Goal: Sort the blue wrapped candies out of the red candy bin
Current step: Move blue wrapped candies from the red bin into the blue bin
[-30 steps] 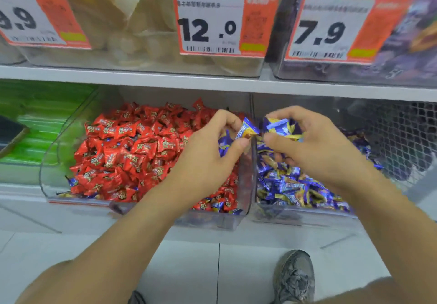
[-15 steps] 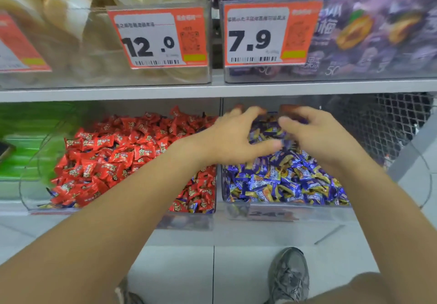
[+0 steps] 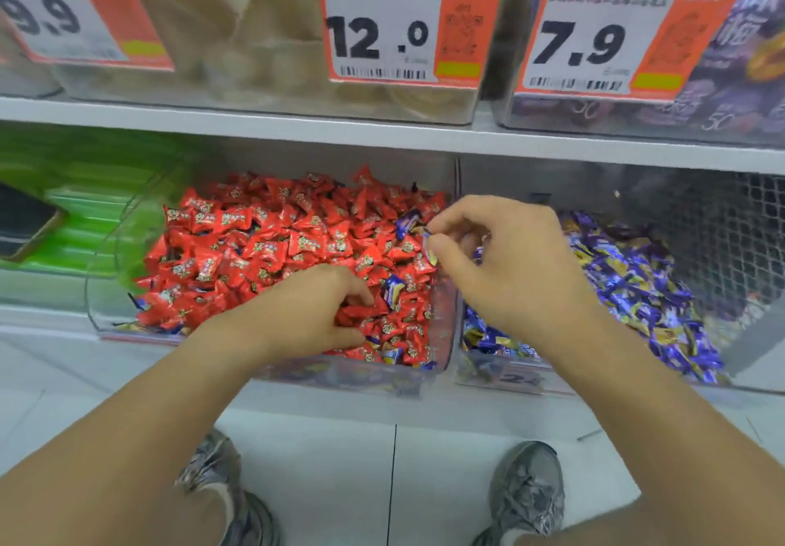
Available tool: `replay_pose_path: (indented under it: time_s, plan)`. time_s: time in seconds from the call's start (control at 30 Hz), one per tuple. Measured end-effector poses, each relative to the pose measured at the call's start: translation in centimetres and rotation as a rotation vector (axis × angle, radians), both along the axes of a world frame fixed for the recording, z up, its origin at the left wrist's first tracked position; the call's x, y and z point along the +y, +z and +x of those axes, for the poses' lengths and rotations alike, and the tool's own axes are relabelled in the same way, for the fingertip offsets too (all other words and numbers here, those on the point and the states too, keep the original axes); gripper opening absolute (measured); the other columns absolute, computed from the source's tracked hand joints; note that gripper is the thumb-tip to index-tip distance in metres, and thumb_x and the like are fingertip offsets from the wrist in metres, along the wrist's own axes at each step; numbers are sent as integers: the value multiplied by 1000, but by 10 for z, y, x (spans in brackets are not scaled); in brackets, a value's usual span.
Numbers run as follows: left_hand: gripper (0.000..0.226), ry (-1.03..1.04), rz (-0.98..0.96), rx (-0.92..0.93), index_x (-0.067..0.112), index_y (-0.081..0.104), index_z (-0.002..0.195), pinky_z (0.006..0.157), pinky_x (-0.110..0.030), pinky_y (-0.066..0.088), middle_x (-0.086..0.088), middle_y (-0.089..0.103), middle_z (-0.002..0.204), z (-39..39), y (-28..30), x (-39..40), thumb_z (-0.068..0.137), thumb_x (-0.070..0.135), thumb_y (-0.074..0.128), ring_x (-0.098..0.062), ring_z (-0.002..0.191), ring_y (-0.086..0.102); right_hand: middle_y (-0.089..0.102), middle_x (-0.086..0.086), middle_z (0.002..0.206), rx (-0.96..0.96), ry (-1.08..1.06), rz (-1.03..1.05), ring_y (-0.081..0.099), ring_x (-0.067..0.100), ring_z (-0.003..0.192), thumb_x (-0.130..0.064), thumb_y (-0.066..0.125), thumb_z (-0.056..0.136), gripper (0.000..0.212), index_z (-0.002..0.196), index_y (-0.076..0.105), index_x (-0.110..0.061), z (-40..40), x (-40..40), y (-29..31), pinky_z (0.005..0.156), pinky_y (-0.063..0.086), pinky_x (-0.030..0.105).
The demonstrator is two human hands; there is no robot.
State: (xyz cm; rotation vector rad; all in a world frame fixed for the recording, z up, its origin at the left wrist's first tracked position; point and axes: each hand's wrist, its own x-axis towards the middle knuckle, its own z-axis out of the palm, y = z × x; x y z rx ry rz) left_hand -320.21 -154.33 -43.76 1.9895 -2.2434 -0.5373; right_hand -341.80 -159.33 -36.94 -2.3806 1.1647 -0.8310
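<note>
White shelf (image 3: 382,131) above pale tiled floor (image 3: 323,473), orange price tags (image 3: 408,21).

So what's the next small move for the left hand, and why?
Probably close the left hand's fingers on the blue candy lying just off its fingertips among the red candies, then lift it out. It is the nearest stray, and the right hand already pinches another one.

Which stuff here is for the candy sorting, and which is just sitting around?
For the job: red candy bin, stray blue candies, blue candy bin, both hands.

Just sitting around: price tags, green packets, top-shelf tubs.
</note>
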Motion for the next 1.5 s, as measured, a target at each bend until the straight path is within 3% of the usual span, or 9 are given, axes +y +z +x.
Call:
replay_pose_path:
  time_s: [0.2,0.37,0.57,0.77,1.0,1.13,1.3,1.4,1.5]
  plan:
    - [33,-28,-27,-8,27,62,98,78,-34,49,9,62,92,15,3,0,72,35,80,-14,84,57,66,-4,106,583,314,24,61,18,99,-36,76,78,42,116,63,-25,54,-2,-18,87,51,38]
    - [21,-23,26,-15,25,64,89,77,-33,49,9,59,89,36,7,6,75,31,79,-12,82,56,39,-1,108,940,353,196,52,24,107,-41,93,56,85,129,52,-25,84,-15,-29,89,51,40]
    - [24,-61,42,-57,31,67,100,85,-27,36,13,61,99,40,5,10,80,41,74,-11,100,54,35,-1,111,1135,345,337,50,23,101,-29,97,51,94,131,47,-29,101,-24,-39,78,45,32]
    - [31,-98,98,-110,35,69,101,89,-32,32,12,58,101,32,-1,0,74,49,76,-12,104,41,53,-14,93,1018,384,320,50,15,91,-31,94,52,78,118,52,-30,91,-28,-47,72,43,30]
    - [20,-77,70,13,26,74,87,91,-33,38,14,63,89,34,-4,-6,73,39,78,-9,97,49,52,-14,85,770,372,277,45,0,76,-25,65,91,33,119,50,-33,81,-30,-43,65,34,24]
    - [15,-23,44,221,30,75,80,79,-35,51,10,68,86,48,3,0,73,43,78,-7,81,61,59,0,75,680,389,318,61,10,75,-21,50,98,22,115,47,-35,80,-27,-32,68,49,40]
    - [13,50,-105,339,29,68,77,79,-32,52,15,71,88,48,14,6,75,37,78,-2,82,65,55,-11,76,892,439,353,52,-2,71,-37,70,84,17,86,54,-31,80,-23,-13,65,42,27]
    - [14,51,-163,397,30,62,75,72,-27,52,11,71,80,43,18,10,74,29,76,-3,75,65,55,-15,88,1119,434,372,55,11,87,-48,83,68,35,94,64,-33,85,-21,-15,78,50,33]
    - [19,27,-92,472,29,57,86,63,-20,47,9,67,73,33,15,14,78,18,70,-5,68,60,54,-12,74,1200,460,302,53,11,74,-44,83,68,34,92,67,-26,92,-16,-28,63,45,27]
